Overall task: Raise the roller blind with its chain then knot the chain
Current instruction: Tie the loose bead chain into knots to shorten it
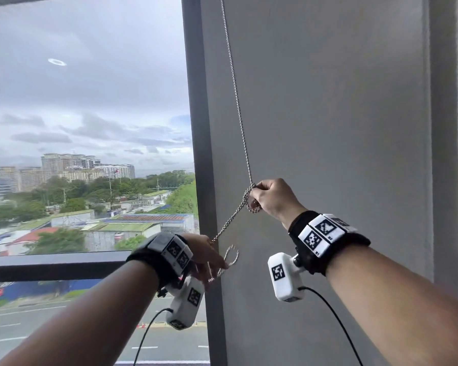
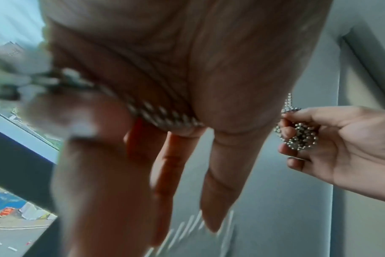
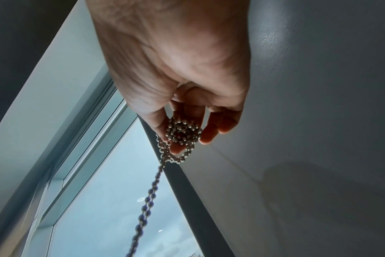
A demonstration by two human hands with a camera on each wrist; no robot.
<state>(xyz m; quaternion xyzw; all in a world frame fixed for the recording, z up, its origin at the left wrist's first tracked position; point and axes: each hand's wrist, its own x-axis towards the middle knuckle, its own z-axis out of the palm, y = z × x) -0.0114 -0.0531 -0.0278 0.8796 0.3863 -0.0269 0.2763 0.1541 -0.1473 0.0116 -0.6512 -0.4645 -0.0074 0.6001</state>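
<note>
A metal bead chain hangs down the grey wall beside the window. My right hand pinches it at chest height, with a small coil of beads bunched between thumb and fingertips; the left wrist view shows that same coil. From there the chain runs taut down and left to my left hand, which holds it between thumb and palm with the fingers pointing down. A blurred loop of chain swings below the left hand. No blind fabric shows over the glass.
A dark window post stands just left of the chain, with open glass and a city view beyond. A dark rail crosses the window low down. The plain grey wall fills the right side.
</note>
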